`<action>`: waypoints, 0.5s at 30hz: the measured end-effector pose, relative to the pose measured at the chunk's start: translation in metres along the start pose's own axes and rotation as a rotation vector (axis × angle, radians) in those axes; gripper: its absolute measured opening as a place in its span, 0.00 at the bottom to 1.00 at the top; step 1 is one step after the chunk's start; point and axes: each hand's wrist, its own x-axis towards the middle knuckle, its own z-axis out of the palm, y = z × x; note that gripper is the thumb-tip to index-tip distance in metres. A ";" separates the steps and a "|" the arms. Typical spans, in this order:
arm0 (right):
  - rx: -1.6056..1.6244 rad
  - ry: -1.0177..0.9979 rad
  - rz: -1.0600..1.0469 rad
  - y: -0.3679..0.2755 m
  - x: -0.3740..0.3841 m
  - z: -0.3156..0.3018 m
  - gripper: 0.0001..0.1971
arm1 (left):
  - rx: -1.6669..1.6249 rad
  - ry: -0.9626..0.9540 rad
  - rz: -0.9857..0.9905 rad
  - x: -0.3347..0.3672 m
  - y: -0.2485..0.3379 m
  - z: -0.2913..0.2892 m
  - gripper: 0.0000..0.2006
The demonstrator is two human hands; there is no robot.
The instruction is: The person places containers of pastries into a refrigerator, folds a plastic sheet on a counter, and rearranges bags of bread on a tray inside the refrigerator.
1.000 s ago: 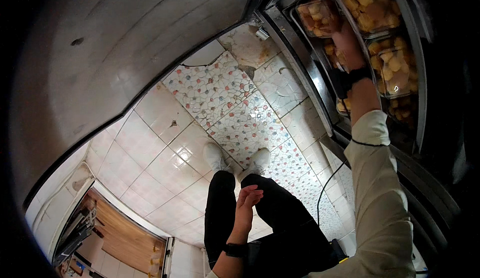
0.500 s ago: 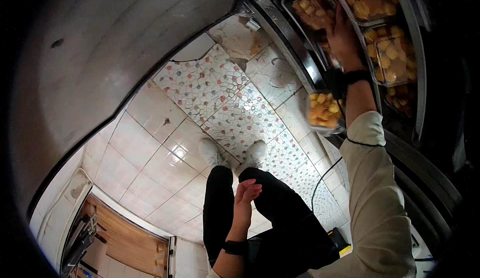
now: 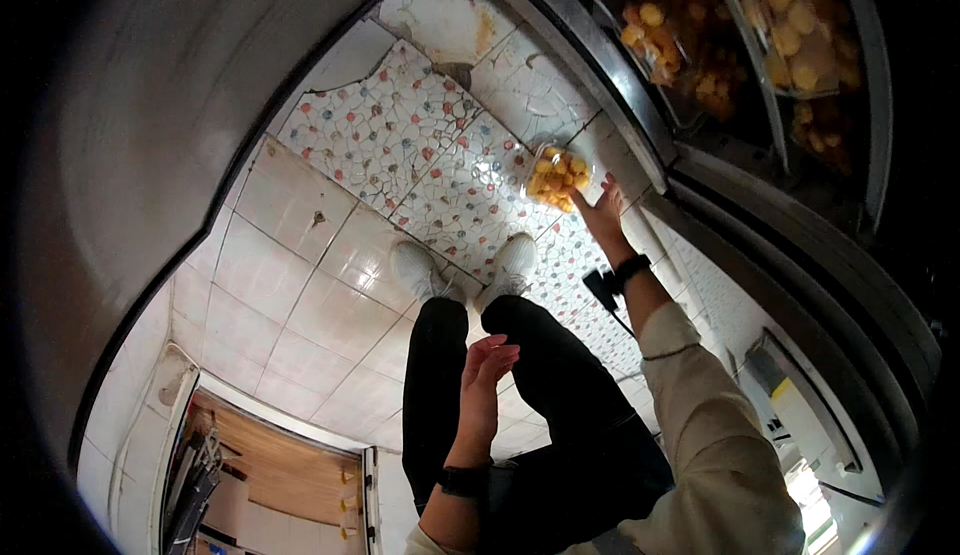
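Note:
A clear plastic box of yellow chunks of food [image 3: 557, 178] shows against the tiled floor ahead of my shoes; whether it rests there or is in the air I cannot tell. My right hand [image 3: 603, 217] is beside its near right edge, fingers spread and open. The thumb overlaps the box's edge in view, and contact is unclear. Over my lap, my left hand [image 3: 485, 370] is empty, its fingers loosely bent and apart. At the upper right, more clear boxes of yellow food [image 3: 797, 30] stand on dark metal-edged shelves.
A large grey door panel [image 3: 190, 85] stands at the left. The metal frame [image 3: 590, 65] of the shelving unit runs along the right. My light shoes [image 3: 510, 265] are on the floor of pale and speckled tiles [image 3: 380, 125]. A black cord trails near my right wrist.
My right hand has left the shelf and come down and left to the box. That box has shifted left and farther away over the floor. My left hand stays over my lap.

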 end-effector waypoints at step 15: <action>0.920 -0.113 0.297 0.018 -0.014 0.038 0.22 | 0.131 -0.016 -0.003 0.001 -0.013 -0.007 0.11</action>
